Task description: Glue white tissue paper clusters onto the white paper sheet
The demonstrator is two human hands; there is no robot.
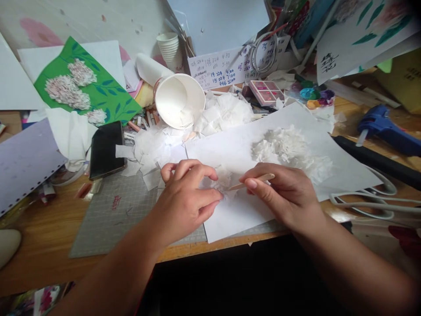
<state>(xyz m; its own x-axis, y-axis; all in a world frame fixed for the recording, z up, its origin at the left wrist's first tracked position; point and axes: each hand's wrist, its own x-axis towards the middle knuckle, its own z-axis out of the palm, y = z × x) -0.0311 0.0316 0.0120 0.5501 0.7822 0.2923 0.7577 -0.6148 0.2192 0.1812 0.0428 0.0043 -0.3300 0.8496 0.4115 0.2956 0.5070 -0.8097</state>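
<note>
My right hand [279, 191] pinches a thin, flat wooden stick [265, 177] between thumb and fingers. The stick's lower tip points left at a small crumpled piece of white tissue paper [224, 179] on the white paper sheet [243, 219]. From the other side, my left hand [184, 188] holds the tissue's left edge, thumb and index finger curved around it; the exact contact is partly hidden. Behind my right hand, ruffled white tissue flowers [283, 147] lie on the same sheet.
A grey cutting mat [115, 219] lies under the sheet. Left stand a black phone [107, 149] and a green flower picture [108, 94]. Behind are a tipped paper cup [197, 98] and loose tissue squares [226, 112]. A blue glue gun [388, 129] and white cable [365, 202] lie right.
</note>
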